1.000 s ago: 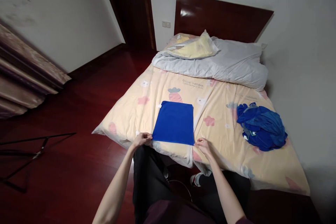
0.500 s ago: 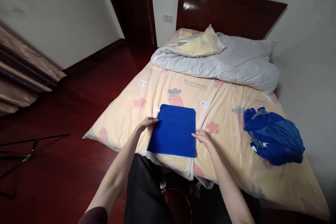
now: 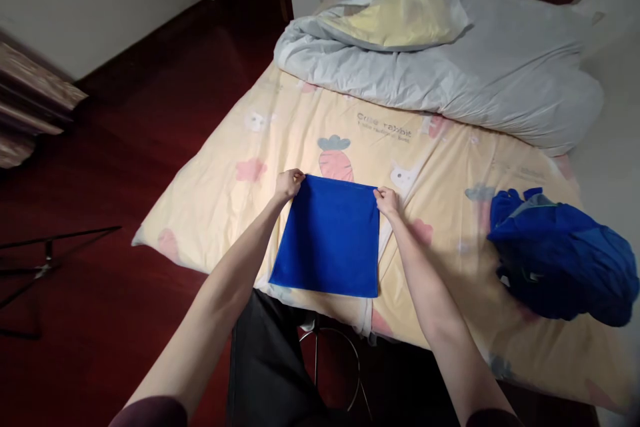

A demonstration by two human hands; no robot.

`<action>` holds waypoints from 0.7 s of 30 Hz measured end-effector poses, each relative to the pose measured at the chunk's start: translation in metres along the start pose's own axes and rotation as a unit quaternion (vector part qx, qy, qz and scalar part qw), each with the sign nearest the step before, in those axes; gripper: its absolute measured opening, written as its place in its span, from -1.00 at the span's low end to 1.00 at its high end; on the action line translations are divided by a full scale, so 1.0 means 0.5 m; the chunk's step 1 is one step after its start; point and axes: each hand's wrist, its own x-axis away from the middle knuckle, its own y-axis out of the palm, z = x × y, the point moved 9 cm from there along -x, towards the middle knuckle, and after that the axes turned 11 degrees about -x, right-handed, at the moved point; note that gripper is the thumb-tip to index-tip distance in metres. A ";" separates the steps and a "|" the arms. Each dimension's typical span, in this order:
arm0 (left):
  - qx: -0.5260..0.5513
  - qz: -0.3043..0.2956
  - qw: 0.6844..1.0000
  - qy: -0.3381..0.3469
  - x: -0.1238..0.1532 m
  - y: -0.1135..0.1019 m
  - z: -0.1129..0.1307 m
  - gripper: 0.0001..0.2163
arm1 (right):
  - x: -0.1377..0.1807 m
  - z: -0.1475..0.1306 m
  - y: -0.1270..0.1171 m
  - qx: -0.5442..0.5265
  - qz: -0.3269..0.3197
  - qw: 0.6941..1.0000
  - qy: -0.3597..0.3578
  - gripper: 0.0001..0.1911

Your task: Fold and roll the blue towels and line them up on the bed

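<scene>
Head view: we see both hands at the far edge of a blue cloth (image 3: 327,237).

1. Cloth. It lies flat on the bed (image 3: 225,207) as a neat, nearly square panel. Its near edge sits just short of the bed's near edge. A carrot print (image 3: 334,160) on the sheet shows just beyond its far edge, between the two hands.

2. Left hand (image 3: 289,183). Its grip is closed on the far left corner of the cloth, fingers and thumb pinched together on the fabric. The forearm runs down beside the cloth's left edge.

3. Right hand (image 3: 387,200). Its grip is closed on the far right corner in the same manner. The forearm runs down beside the right edge.

4. Surroundings. A grey duvet (image 3: 450,73) is bundled across the head of the bed, with a yellow cover (image 3: 400,13) lying on top of it. A pile (image 3: 565,260) of crumpled blue garments rests on the bed's right side, well apart from the cloth. Left of the bed we see a dark red wooden floor (image 3: 125,147) with a black metal stand (image 3: 45,260) lying on it, and a curtain (image 3: 30,93) at the picture's left edge.
</scene>
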 end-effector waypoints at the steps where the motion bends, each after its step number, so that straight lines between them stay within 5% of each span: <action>1: -0.011 0.007 1.000 -0.006 -0.002 -0.001 -0.002 -0.82 | -0.005 -0.003 -0.004 0.027 0.007 1.000 -0.009 -0.79; 5: -0.018 0.021 0.999 -0.029 -0.006 -0.003 -0.008 -0.78 | -0.018 -0.009 -0.016 0.090 0.024 0.995 -0.020 -0.75; 11: -0.082 0.021 0.996 0.024 -0.009 -0.005 0.025 -0.81 | -0.023 -0.030 -0.006 0.101 0.016 0.993 -0.051 -0.86; 17: -0.146 -0.071 0.979 0.123 -0.041 0.021 0.054 -0.79 | -0.045 -0.018 0.016 0.100 -0.080 0.992 0.015 -0.83; 21: -0.182 -0.088 0.974 0.099 -0.067 0.017 0.048 -0.84 | -0.062 -0.017 0.017 0.100 -0.095 0.989 0.044 -0.90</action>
